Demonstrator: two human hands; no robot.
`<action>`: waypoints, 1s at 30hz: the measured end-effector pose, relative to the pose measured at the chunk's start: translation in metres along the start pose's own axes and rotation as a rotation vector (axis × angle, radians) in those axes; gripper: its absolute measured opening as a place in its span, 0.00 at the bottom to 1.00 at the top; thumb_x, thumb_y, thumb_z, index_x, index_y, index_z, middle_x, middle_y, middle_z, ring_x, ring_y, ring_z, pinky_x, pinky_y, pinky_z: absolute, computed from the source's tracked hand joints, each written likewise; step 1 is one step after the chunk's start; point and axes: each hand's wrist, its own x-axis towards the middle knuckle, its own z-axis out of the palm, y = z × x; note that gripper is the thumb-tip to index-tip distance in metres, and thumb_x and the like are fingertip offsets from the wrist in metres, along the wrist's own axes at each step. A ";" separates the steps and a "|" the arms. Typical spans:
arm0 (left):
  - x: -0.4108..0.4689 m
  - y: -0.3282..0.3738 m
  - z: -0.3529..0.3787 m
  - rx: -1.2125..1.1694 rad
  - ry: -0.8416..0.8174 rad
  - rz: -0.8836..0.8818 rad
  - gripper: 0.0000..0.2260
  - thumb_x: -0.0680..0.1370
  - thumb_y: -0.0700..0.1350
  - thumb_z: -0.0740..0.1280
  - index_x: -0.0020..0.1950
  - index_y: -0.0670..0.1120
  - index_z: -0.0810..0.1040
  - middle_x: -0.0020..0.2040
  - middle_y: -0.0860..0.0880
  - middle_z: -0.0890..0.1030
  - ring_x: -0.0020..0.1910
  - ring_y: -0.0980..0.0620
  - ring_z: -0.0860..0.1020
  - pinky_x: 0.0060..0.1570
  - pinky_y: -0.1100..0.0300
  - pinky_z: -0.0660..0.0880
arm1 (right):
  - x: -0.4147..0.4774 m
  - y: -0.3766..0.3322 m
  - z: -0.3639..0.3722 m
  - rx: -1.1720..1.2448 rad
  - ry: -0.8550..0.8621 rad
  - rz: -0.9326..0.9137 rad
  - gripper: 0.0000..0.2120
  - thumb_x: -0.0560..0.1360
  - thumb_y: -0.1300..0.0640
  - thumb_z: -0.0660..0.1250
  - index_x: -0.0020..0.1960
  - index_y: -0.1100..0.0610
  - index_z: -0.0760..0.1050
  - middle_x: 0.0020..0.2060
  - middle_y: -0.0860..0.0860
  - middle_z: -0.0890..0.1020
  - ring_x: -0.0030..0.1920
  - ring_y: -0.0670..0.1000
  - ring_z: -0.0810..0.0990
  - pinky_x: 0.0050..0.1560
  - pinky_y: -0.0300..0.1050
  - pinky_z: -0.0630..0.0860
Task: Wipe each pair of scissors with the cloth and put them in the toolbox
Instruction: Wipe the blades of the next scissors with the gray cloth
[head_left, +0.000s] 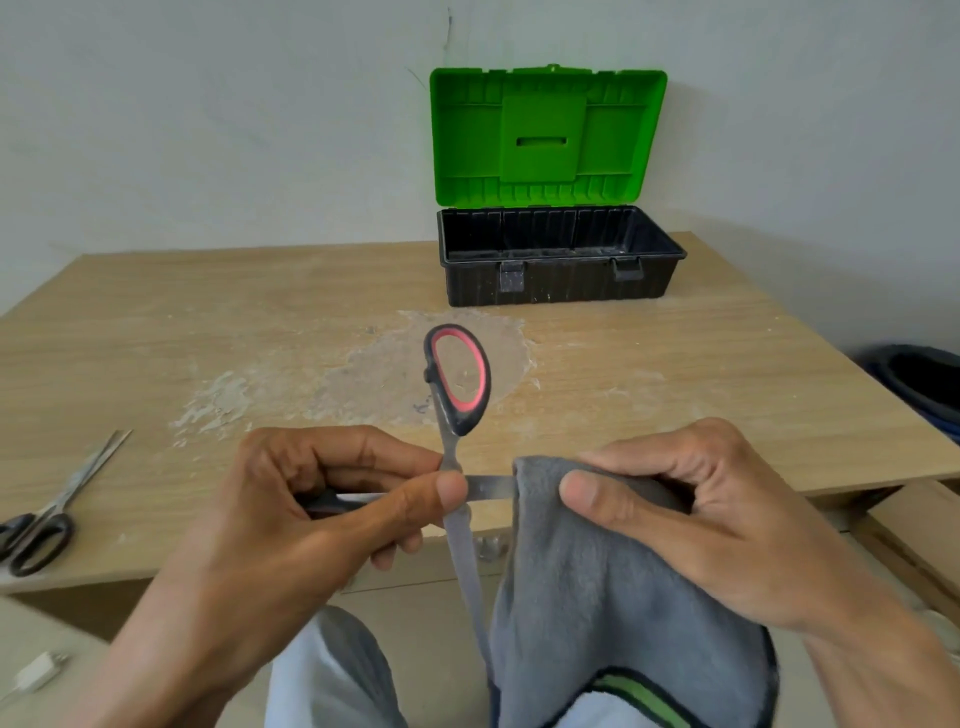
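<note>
Scissors (451, 447), one blade half out of sight inside cloth (597, 597)

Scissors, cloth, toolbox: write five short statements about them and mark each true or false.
1. The left hand holds the red scissors. True.
2. The right hand grips the cloth round one blade. True.
3. The red scissors' blades are closed. False: they are spread wide apart.
4. The toolbox lid is open. True.
5. The black scissors lie in the toolbox. False: they lie on the table, far left.
</note>
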 end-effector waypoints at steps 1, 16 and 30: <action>0.000 0.001 0.000 -0.009 0.000 0.005 0.05 0.64 0.46 0.76 0.36 0.46 0.87 0.27 0.44 0.81 0.25 0.53 0.75 0.26 0.64 0.72 | 0.000 -0.001 -0.002 -0.007 -0.011 -0.005 0.29 0.80 0.39 0.68 0.45 0.67 0.84 0.35 0.70 0.78 0.34 0.70 0.75 0.34 0.60 0.70; 0.003 0.013 0.000 -0.065 0.034 0.024 0.06 0.62 0.46 0.75 0.34 0.45 0.87 0.26 0.46 0.81 0.23 0.55 0.73 0.25 0.68 0.71 | 0.013 -0.018 -0.003 0.027 0.051 -0.101 0.17 0.80 0.44 0.70 0.43 0.55 0.88 0.30 0.63 0.78 0.30 0.66 0.75 0.29 0.56 0.69; 0.003 0.006 -0.008 -0.142 0.117 0.043 0.06 0.63 0.45 0.75 0.35 0.43 0.87 0.25 0.47 0.80 0.22 0.56 0.72 0.23 0.68 0.69 | 0.018 -0.017 0.003 0.193 0.166 -0.091 0.10 0.77 0.50 0.72 0.45 0.54 0.89 0.33 0.56 0.85 0.31 0.59 0.81 0.30 0.45 0.75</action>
